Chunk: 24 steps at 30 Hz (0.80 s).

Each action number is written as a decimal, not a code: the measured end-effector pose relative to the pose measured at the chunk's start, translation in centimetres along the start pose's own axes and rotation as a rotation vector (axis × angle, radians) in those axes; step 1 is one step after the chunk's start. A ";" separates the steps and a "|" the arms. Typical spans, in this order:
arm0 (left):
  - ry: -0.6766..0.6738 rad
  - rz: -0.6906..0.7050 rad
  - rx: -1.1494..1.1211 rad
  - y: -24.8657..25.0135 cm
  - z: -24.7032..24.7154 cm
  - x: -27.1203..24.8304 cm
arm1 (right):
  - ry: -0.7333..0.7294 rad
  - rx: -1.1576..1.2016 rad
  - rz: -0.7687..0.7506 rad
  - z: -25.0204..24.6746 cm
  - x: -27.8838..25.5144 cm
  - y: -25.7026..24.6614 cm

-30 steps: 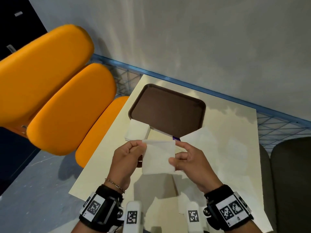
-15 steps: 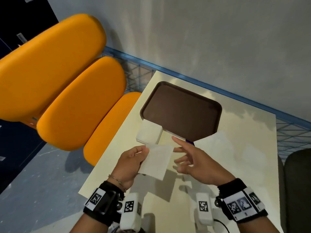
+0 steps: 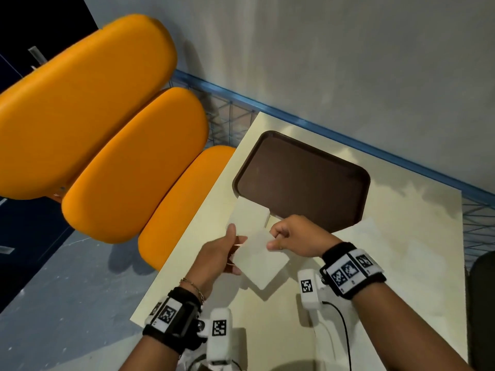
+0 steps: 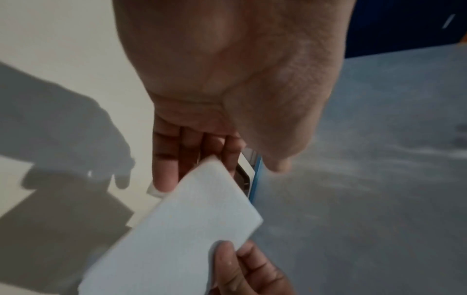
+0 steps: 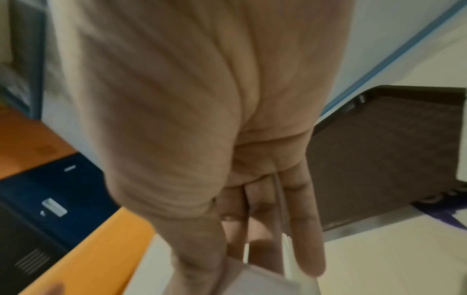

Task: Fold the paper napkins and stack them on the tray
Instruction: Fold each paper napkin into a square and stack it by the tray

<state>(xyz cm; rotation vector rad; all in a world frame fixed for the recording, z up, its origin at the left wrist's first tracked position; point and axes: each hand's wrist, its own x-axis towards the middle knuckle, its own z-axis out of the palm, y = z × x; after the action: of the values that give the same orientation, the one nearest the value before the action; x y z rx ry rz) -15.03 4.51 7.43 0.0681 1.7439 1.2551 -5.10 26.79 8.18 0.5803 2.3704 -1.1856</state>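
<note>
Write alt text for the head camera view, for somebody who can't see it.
Two hands hold a folded white napkin above a cream table: the left hand supports its left edge with straight fingers, the right hand pinches its top corner. Beyond lie a stack of napkins and a bare brown tray, with orange seats at left.

**Nothing to read here**

No words, brands or numbers readable anywhere. Only black-and-white square code markers, on the wristbands point(image 3: 351, 271) and on the white camera units point(image 3: 219, 328) below the wrists — patterns, not text.
</note>
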 end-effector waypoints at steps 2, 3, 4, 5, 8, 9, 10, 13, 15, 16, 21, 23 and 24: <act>0.005 0.092 0.098 0.2 -0.6 1.2 | -0.008 -0.007 0.016 0.0 2.3 0.0; 0.047 0.136 0.180 0.2 -0.8 2.0 | -0.007 0.020 0.024 -0.1 3.1 -0.1; 0.097 0.156 0.250 -0.1 -0.9 3.0 | -0.009 0.061 0.053 -0.2 4.0 0.0; 0.144 0.147 0.255 -0.2 -0.9 3.9 | 0.003 0.119 0.078 -0.2 4.8 0.2; 0.188 0.021 0.014 -0.4 -0.8 6.4 | 0.109 0.252 0.160 0.2 7.2 1.4; 0.201 -0.021 -0.057 -0.5 -0.9 7.2 | 0.147 0.295 0.192 0.6 7.9 1.9; 0.217 -0.043 -0.077 -0.6 -1.1 8.0 | 0.179 0.353 0.226 0.9 8.5 2.2; 0.267 -0.034 0.011 -1.0 -1.5 10.2 | 0.323 0.498 0.297 2.0 10.1 2.7; 0.285 -0.008 0.103 -1.1 -1.9 11.4 | 0.447 0.535 0.325 2.4 11.0 2.8; 0.285 -0.001 0.136 -1.1 -2.1 11.8 | 0.486 0.528 0.333 2.6 11.3 2.7; 0.278 -0.013 0.167 -1.5 -2.8 13.2 | 0.499 0.509 0.344 3.2 12.0 2.5; 0.258 -0.028 0.164 -1.7 -2.8 13.5 | 0.520 0.531 0.347 3.4 12.0 2.5; 0.250 -0.035 0.156 -1.8 -2.8 13.6 | 0.534 0.543 0.351 3.5 12.0 2.5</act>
<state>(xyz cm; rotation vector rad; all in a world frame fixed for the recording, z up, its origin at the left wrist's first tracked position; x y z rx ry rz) -23.65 8.91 -2.74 -0.0295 2.0482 1.1383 -12.97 27.39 -1.80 1.5902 2.1703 -1.6584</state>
